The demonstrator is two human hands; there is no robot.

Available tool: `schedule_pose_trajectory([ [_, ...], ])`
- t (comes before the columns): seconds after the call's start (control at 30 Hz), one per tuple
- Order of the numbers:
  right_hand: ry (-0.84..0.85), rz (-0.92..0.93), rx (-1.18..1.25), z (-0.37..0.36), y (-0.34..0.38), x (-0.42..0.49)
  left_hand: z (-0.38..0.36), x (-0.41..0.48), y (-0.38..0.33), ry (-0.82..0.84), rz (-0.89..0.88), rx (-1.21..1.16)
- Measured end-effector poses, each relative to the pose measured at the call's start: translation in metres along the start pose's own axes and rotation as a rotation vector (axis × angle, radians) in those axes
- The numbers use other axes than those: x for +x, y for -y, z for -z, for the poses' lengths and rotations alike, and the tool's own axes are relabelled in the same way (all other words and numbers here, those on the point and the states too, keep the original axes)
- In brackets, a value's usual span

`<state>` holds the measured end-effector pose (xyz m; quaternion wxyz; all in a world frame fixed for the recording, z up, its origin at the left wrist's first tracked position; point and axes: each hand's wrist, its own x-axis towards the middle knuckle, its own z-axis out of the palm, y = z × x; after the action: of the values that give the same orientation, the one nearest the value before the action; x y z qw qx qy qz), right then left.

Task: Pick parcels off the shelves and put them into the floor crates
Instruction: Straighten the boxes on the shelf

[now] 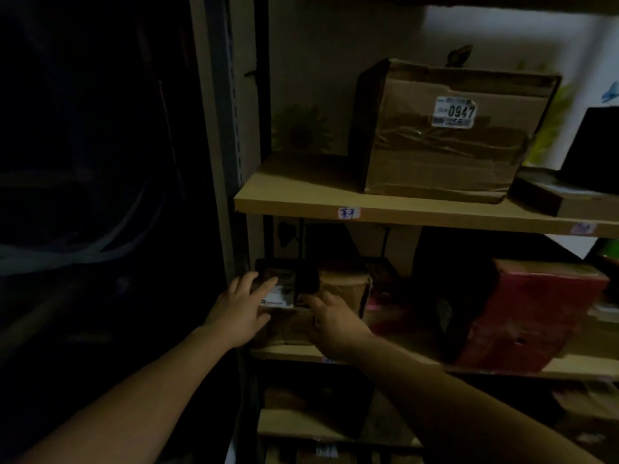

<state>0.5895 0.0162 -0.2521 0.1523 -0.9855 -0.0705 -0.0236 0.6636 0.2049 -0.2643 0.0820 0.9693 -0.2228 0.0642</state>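
— Hands?
— Left hand (241,311) lies flat-fingered on the small dark white-labelled parcel (283,279), centre-left, lower wooden shelf (569,368); right hand's (331,321) grip unclear.
— Writing?
— "0947", brown cardboard box (445,155) upper right.

Hands (left (239,308), right (330,318)) on brown parcel (345,289)

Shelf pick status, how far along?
Done: nothing checkable, no crate in view. In hand: left hand and right hand are on the small brown parcel at the left end of the middle shelf, not yet lifted. Left: the 0947 box above, the red box alongside.
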Motion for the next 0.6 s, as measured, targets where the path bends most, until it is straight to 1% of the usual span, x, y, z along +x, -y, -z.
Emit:
schedule_pose_trajectory([
  [0.17, 0.164, -0.072, -0.067, -0.032, -0.002, 0.024, -0.03, 0.006, 0.01, 0.163, 0.15, -0.032],
  [0.23, 0.229, -0.071, -0.097, -0.037, -0.005, 0.027, -0.04, 0.006, 0.014, 0.226, 0.205, -0.067],
  [0.3, 0.255, -0.06, -0.099, -0.042, -0.008, 0.027, -0.047, 0.004, 0.016, 0.27, 0.243, -0.115],
  [0.4, 0.196, -0.091, -0.004, -0.056, -0.013, 0.031, -0.052, 0.001, 0.017, 0.25, 0.247, -0.25],
  [0.53, 0.073, -0.114, 0.121, -0.064, -0.008, 0.025, -0.054, -0.006, 0.014, 0.185, 0.246, -0.55],
  [0.6, 0.041, -0.132, 0.184, -0.066, -0.006, 0.019, -0.057, -0.012, 0.01, 0.153, 0.262, -0.603],
])
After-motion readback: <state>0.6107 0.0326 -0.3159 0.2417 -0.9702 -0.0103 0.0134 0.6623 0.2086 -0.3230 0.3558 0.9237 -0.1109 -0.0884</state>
